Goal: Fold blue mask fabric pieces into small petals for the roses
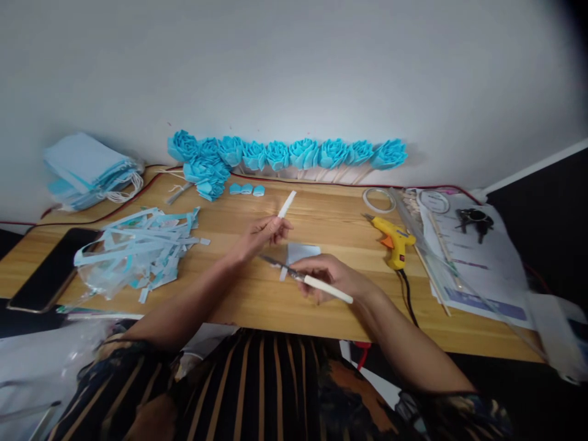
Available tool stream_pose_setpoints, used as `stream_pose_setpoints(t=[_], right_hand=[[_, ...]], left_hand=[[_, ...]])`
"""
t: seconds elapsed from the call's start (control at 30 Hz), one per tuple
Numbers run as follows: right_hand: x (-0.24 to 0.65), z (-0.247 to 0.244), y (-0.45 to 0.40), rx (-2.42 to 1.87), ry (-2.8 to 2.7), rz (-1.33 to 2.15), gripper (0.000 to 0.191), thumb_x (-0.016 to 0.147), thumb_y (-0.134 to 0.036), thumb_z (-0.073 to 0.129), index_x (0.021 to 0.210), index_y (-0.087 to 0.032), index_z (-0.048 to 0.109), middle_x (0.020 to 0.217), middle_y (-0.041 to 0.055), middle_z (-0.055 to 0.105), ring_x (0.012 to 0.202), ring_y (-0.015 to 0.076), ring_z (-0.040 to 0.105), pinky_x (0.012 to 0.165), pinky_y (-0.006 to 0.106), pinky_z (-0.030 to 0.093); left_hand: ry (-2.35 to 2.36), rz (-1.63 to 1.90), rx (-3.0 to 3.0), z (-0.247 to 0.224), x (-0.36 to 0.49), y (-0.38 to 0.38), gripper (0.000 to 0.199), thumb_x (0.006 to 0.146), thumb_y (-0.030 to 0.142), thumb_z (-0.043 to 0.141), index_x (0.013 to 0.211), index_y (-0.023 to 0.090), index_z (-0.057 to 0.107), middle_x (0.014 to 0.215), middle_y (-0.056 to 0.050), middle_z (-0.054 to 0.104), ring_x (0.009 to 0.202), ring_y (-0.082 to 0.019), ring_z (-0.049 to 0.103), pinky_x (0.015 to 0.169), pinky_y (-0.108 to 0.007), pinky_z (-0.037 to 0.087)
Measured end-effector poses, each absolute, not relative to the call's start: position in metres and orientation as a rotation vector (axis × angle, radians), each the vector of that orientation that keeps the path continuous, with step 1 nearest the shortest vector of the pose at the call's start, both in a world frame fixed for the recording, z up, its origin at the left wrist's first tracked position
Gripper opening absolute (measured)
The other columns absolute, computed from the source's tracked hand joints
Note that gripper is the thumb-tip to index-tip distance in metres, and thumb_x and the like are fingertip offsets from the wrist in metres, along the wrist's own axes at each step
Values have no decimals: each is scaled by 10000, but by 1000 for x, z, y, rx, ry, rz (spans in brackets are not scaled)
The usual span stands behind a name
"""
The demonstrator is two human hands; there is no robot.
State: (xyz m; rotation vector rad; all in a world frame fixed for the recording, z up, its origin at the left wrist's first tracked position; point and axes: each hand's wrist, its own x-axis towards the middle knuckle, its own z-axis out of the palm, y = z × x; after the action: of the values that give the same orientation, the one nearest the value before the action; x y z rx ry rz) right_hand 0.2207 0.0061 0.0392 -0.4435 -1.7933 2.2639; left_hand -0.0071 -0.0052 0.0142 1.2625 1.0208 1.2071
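Wooden tabletop (328, 214): blue flowers (277, 155) seemingly complete, petals (247, 189) unattached; left hand (263, 236) pinches white strip (287, 204), right hand (333, 272) grips white-handled blade (327, 289).

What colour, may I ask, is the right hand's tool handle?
The tool handle is creamy white, best seen in the head view.

Counter (335, 226): wood, light visible grain, smooth with a low sheen. Flowers (303, 153): matt, cloth-like, finely creased and layered. White strip (288, 204): matt, soft-looking. Bladed tool (328, 289): dark metallic blade; smooth, pale handle, apparently plastic. Glue gun (395, 242): smooth yellow plastic body. Phone (52, 269), near left: glossy black glass face. Cut scraps (160, 239), left: matt, cloth-like, ragged. Printed sheet (478, 288), right: smooth paper. Wall (294, 73), far side: smooth, matt.
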Motion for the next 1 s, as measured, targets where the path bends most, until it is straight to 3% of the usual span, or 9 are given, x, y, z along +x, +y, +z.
stream_pose_setpoints(t=[0.2,0.43,0.63,1.0], right_hand=[[224,51,9,-393,-1854,2207,615,797,-654,702,1190,-183,668,903,35,637,734,101,527,633,221,448],[234,54,21,-507,-1845,2122,672,770,-675,718,1177,-143,664,818,10,590,628,79,487,550,213,363],[234,50,24,-483,-1852,2131,662,810,-663,688,1197,-128,646,822,14,583,604,72,493,516,206,354],[229,46,22,-393,-1785,2141,638,818,-664,678,1176,-137,655,825,13,590,604,67,515,518,196,387]], left_hand=[[1014,1249,1177,20,-8,-5,532,877,654,548,727,149,627,649,-22,576,602,-129,526,608,-278,438],[1006,1228,1214,15,-10,-5,601,912,689,429,647,170,579,621,-32,564,618,-153,521,634,-311,444],[969,1199,1178,18,-9,-7,658,831,791,455,659,169,581,610,-24,566,576,-143,507,607,-305,420],[939,1045,1326,11,-14,-12,544,913,656,489,771,151,635,768,-61,624,738,-171,557,750,-324,440]])
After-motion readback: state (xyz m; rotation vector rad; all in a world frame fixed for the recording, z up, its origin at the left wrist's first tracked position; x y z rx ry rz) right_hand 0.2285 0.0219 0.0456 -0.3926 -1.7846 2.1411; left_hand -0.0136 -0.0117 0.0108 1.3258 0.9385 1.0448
